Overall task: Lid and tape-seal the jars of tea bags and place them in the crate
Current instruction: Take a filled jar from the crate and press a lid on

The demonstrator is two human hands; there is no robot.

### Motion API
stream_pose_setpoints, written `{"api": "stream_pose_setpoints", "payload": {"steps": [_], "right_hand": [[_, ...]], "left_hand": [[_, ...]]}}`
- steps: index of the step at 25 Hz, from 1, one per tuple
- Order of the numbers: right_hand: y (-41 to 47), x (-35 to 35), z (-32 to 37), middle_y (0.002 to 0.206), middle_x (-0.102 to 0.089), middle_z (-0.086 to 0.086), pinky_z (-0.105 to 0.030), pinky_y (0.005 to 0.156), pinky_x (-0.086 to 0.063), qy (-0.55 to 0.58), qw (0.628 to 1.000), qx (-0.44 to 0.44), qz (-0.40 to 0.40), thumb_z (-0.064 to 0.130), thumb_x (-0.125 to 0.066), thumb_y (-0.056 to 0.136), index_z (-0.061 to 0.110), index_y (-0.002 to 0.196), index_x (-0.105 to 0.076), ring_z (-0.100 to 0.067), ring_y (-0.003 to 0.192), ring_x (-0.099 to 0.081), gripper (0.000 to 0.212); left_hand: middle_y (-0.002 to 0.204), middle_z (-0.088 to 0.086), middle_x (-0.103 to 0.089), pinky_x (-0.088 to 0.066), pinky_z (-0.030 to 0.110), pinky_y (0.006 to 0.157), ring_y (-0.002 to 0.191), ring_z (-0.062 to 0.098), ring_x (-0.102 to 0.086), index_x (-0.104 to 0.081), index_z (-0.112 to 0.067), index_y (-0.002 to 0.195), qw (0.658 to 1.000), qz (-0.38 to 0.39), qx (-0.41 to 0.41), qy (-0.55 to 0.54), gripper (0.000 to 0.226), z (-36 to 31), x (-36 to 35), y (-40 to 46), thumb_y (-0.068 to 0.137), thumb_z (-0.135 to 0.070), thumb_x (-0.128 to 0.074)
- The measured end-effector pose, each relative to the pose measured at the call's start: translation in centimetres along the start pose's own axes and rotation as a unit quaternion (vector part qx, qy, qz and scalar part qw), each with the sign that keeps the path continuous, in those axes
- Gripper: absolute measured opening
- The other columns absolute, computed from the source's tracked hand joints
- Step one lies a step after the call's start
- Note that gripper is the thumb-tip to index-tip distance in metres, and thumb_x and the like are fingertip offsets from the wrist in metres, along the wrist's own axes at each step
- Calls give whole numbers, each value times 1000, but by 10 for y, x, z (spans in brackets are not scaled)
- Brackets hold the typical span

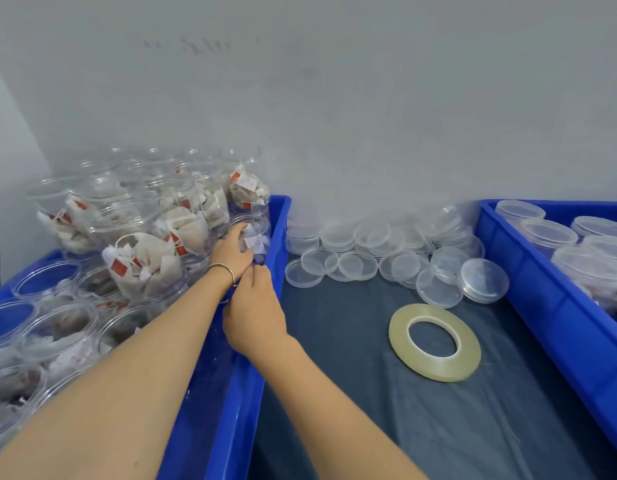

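Two bare forearms are stretched from the near edge toward the left crate [244, 393], a blue bin whose right wall runs between them. In its near part, open clear jars [58, 327] are stood upright, some holding tea bags [144, 261], some showing only the blue floor. The right hand [255, 313] is held over the crate's right wall, its fingers bent toward the left wrist, where a thin bangle [222, 271] is worn; whether anything is pinched cannot be told. Just beyond, the left hand [232, 251] is curled round a clear jar [255, 233] at the crate's far right corner, with tagged tea bags seen inside it. Behind and to the left, more filled jars are stacked in a second layer against the wall.

On the dark table [369, 393] between the crates, a tape roll [435, 341] is laid flat, well apart from both hands. Farther back, clear lids [355, 265] are scattered and piled, some overlapping, some leaning. At the right, a second blue crate [542, 289] is seen, with lidded jars [547, 233] stood inside it.
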State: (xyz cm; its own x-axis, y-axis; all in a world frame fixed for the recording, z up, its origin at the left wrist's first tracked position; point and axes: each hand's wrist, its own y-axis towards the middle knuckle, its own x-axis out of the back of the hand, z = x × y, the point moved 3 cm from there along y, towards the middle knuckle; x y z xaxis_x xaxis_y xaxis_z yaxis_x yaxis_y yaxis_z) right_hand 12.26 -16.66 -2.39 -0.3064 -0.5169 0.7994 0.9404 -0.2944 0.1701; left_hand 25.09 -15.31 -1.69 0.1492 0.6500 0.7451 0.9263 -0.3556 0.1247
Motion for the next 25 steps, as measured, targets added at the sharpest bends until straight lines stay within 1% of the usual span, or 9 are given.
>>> {"api": "stream_pose_setpoints", "payload": {"steps": [2,4,7,9,14,17,21,23,25], "right_hand": [[1,-8,1,147,-20,-20,-34,115,-21,-79,997,2,23,16,-53,92,-8,143,-16,-31,138,-18,67],[2,-10,0,150,-15,-20,-35,119,-11,-101,994,7,30,17,-56,90,-8,145,-9,-31,142,-9,76],[3,-10,0,151,-13,-20,-35,120,-3,-112,993,18,24,19,-57,90,-7,146,-6,-32,144,-2,80],[3,-10,-1,151,-13,-19,-35,120,-3,-116,993,22,26,20,-60,89,-7,146,-6,-31,145,0,83],[2,-7,-1,150,-15,-17,-34,119,-12,-68,997,14,39,14,-62,87,-6,145,-12,-28,145,-1,79],[-2,-1,-2,147,-18,-15,-32,113,-27,0,1000,5,29,9,-63,84,-5,142,-20,-26,141,-11,73],[-10,8,-5,130,-34,-12,-33,98,-39,126,991,24,-44,0,-48,87,-3,128,-36,-30,119,-38,43],[-15,14,-15,139,-31,-11,-34,100,-37,154,984,33,-85,2,-44,90,0,137,-30,-28,126,-37,49],[-21,18,-32,152,-20,-7,-28,107,-32,150,984,25,-94,6,-42,92,3,146,-18,-22,139,-24,59]], "left_hand": [[133,23,-50,-41,41,98,115,40,-53,-24,-24,148,999,49,-2,18,63,3,-5,10,93,-8,-51],[142,21,-42,-37,42,104,124,39,-47,-15,-24,151,997,72,13,26,68,5,-8,19,94,-14,-52],[144,23,-40,-35,40,107,127,37,-44,-19,-20,149,994,99,38,25,66,6,-14,31,94,-18,-54],[140,23,-43,-36,39,104,125,38,-45,-30,-13,143,994,92,52,35,58,7,-18,35,93,-20,-58],[116,24,-60,-41,39,98,111,36,-53,-63,2,106,999,-24,1,32,31,-1,-12,27,91,-25,-62],[124,23,-50,-39,34,97,111,34,-51,-61,-1,95,992,-112,-5,-61,22,-12,-3,10,90,-22,-63],[138,20,-34,-30,33,107,134,31,-34,-58,-2,82,959,-230,-95,-132,18,-42,17,-14,86,-16,-68],[138,22,-35,-27,30,109,137,30,-30,-60,2,82,934,-284,-142,-164,18,-60,25,-24,83,-14,-70],[134,25,-37,-28,30,108,134,33,-34,-62,2,79,913,-314,-164,-199,18,-80,25,-33,80,-13,-71]]}}
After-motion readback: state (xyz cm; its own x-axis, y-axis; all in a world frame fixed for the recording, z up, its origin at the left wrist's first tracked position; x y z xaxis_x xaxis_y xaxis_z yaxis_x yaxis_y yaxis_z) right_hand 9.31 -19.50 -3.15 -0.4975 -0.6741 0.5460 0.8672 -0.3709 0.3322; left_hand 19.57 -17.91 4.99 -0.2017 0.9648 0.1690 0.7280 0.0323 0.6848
